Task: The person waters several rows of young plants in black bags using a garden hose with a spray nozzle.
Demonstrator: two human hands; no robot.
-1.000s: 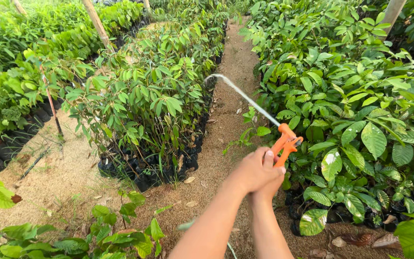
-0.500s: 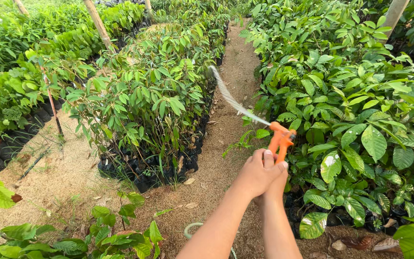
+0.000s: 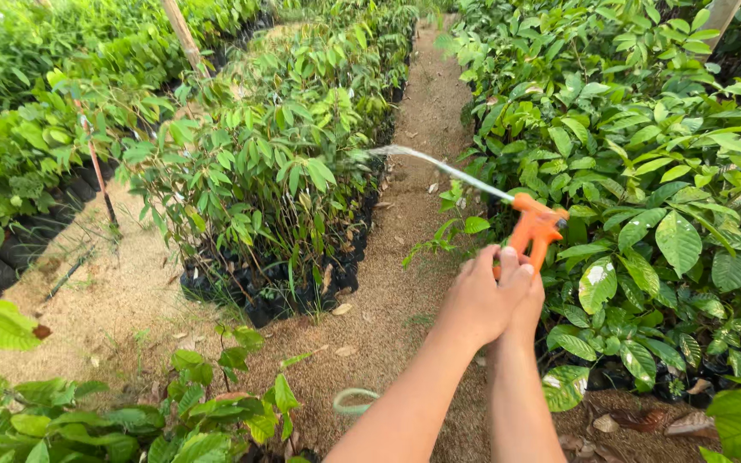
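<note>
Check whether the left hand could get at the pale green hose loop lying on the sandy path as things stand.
Probably not right away. The left hand is wrapped with the right hand around the orange plastic spray nozzle, raised well above the pale green hose loop. Nothing covers the loop; letting go and reaching down would likely do.

Your hands [image 3: 495,300] now sit further right with the orange spray nozzle [image 3: 535,227], and its water jet [image 3: 439,165] arcs flatter, leftward.

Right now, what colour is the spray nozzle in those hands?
Bright orange. The spray nozzle shows best in the head view, gripped by both hands.
</note>
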